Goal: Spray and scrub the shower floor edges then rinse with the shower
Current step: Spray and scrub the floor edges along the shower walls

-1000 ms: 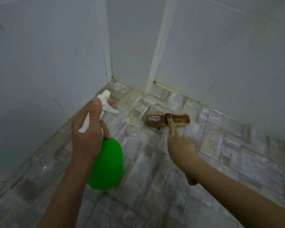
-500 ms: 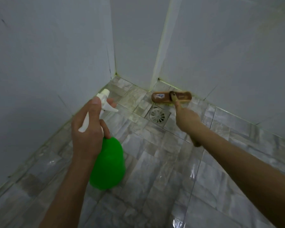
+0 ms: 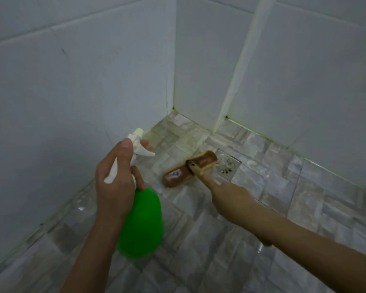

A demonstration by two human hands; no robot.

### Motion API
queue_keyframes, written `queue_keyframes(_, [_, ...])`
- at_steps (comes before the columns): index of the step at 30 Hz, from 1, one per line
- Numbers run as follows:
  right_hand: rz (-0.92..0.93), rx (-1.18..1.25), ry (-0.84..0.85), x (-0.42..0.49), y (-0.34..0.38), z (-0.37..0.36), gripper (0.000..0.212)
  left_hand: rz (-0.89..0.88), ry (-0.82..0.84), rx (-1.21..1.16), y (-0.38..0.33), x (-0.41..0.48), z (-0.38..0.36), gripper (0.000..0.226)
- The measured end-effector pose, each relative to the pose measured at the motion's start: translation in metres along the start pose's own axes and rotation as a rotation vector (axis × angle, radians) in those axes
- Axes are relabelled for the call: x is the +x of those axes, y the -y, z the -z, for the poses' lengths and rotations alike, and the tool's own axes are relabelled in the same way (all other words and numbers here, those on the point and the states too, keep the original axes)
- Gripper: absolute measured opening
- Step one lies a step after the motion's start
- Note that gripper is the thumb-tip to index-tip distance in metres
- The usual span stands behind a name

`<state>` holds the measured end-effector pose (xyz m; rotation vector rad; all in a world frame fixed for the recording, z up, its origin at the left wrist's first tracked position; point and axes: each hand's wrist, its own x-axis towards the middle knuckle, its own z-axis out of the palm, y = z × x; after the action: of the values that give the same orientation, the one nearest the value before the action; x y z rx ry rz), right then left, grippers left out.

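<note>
Tiles in grey and brown cover the shower floor (image 3: 283,187), and it is shiny in spots. White walls (image 3: 72,81) stand round it and meet in a corner at the far end. A thin yellow-green line (image 3: 251,129) runs along the bottom, where wall meets floor.

The left hand (image 3: 114,187) holds a spray bottle (image 3: 141,223) up in the air, near the left wall. The bottle is green with a white top (image 3: 137,136). The fingers are wrapped tight round the neck. The thumb points up beside the white top, and one fingertip sits on the front of the trigger. The nozzle points to the far corner. (The green part is a bit blurry.)

The right hand (image 3: 230,197) grips the handle of a brush (image 3: 190,169) — its fingers are curled round the handle and the pointer finger lies straight along the top. The brush head is brown wood with a small sticker on it. It is down on the floor, lying slanted, a little way out from the walls. Its right end is just beside the drain (image 3: 227,164) — a square metal one with a round grate. I cannot tell if the brush touches the drain's edge. The back end of the handle pokes out under the right arm.
</note>
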<state>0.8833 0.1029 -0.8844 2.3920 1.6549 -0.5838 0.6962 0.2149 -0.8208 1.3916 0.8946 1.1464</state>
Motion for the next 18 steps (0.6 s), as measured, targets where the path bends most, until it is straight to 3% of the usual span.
queue_keyframes(5, [-0.006, 0.05, -0.096, 0.11, -0.006, 0.016, 0.072, 0.017, -0.057, -0.03, 0.003, 0.004, 0.013, 0.034])
queue_keyframes(11, [0.198, -0.123, -0.099, 0.12, -0.006, 0.017, 0.061, -0.007, -0.045, -0.01, 0.009, 0.007, 0.031, 0.032])
queue_keyframes(15, [0.174, -0.007, -0.169, 0.168, -0.014, 0.051, 0.069, -0.014, -0.029, 0.025, 0.013, 0.006, 0.035, 0.032])
queue_keyframes(18, [0.265, -0.036, -0.112, 0.167, -0.003, 0.038, 0.068, 0.007, -0.04, -0.001, 0.016, 0.009, 0.036, 0.032])
